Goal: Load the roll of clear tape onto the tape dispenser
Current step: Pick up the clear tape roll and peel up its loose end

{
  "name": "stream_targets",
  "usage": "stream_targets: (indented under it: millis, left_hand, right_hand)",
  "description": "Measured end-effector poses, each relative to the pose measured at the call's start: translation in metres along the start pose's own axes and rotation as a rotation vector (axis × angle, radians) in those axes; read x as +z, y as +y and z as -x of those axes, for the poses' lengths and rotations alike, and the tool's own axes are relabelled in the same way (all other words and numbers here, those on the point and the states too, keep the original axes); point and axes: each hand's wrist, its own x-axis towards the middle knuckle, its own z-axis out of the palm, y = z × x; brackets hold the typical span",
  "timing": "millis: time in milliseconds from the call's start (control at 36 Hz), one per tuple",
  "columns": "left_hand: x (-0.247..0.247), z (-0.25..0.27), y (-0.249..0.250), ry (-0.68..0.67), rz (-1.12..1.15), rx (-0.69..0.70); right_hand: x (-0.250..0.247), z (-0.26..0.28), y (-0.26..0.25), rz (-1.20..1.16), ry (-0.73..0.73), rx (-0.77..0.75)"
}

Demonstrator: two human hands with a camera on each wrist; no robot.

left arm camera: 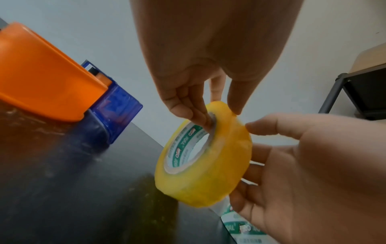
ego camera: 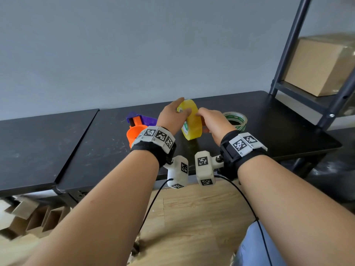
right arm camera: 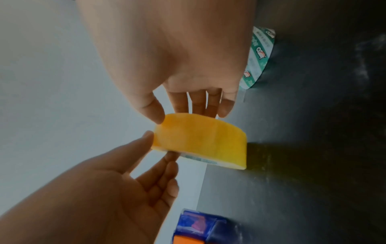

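- both hands, left hand [ego camera: 169, 120] and right hand [ego camera: 215, 123], are pinching the yellow tape roll [ego camera: 192, 121], holding it up.
- the tape roll is staying just right of the orange and blue tape dispenser [ego camera: 137, 127] on the black table [ego camera: 96, 143].

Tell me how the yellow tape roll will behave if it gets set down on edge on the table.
The tape roll is round with a smooth band, so on edge it would probably roll on the table. It looks thick and fully wound, so likely stiff and fairly heavy for its size. The left hand and right hand both hold it; laying it flat seems safer.
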Motion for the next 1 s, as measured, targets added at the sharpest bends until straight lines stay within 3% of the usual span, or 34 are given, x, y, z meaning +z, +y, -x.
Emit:
stream_targets:
  millis: [167, 361, 528, 750, 1000]
  left_hand:
    - [-0.004, -0.002, 0.001, 0.018, 0.002, 0.035]
    - [-0.004, -0.006, 0.002, 0.039, 0.200, -0.042]
    - [-0.006, -0.005, 0.006, 0.055, 0.203, -0.054]
    - [-0.010, 0.006, 0.007, -0.017, 0.101, 0.038]
    - [-0.016, 0.009, 0.011, -0.033, 0.156, 0.080]
  right_hand:
    - [0.001, 0.002, 0.000, -0.012, -0.005, -0.001]
    - [-0.001, -0.004, 0.000, 0.019, -0.014, -0.055]
    - [0.001, -0.005, 0.004, 0.005, -0.046, -0.117]
    - [0.001, 0.003, -0.009, -0.092, -0.019, -0.103]
    - [0.004, 0.001, -0.007, -0.146, -0.030, -0.102]
